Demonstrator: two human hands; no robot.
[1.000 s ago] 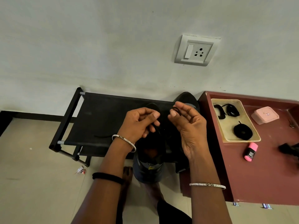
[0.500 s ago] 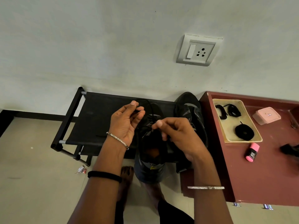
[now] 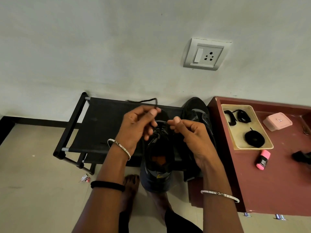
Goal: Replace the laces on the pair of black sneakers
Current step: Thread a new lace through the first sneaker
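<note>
Evidently mid-lacing, the left hand point(image 3: 136, 128) and right hand point(image 3: 190, 133) each pinch the black lace point(image 3: 144, 100) above the near sneaker point(image 3: 159, 153) on the rack point(image 3: 101, 125), while the second sneaker point(image 3: 196, 111) beside it and the coiled laces point(image 3: 254, 138) in the tray point(image 3: 235, 145) seem yet to be dealt with.

- The near sneaker point(image 3: 158, 148) is black. Its toe points at the wall and its open mouth faces up, with the heel jutting over the front edge of the black rack point(image 3: 101, 125).
- Its lace point(image 3: 143, 100) is thin and black. The left hand point(image 3: 136, 126) and the right hand point(image 3: 190, 132) each pinch it above the eyelets, and one loose end arcs up and to the left.
- The second sneaker point(image 3: 196, 111), also black, lies just right of the first, against the wall.
- Spare laces point(image 3: 254, 138), black and coiled, lie in a tray point(image 3: 235, 143) on the tabletop point(image 3: 269, 190).
</note>
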